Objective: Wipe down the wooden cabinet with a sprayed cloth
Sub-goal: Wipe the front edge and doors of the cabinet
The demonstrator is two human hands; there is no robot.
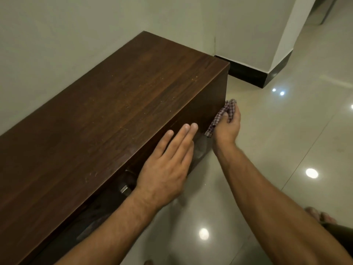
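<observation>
Cabinet [114, 104]: standing along the wall [57, 35], showing pale specks across the top. Wiping the front face near the cabinet's far end, judging by the right hand [227, 127] bunching the checked cloth [223, 115] in curled fingers at that corner. Bracing with the left hand [168, 165], lying flat on the cabinet's front edge, fingers straight and close together. Probably calling next for dragging the cloth along the front, then tackling the speckled top.

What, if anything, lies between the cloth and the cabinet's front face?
Nothing visible. The right hand holds the cloth at the front corner of the cabinet; the left hand rests on its top edge, aside.
</observation>
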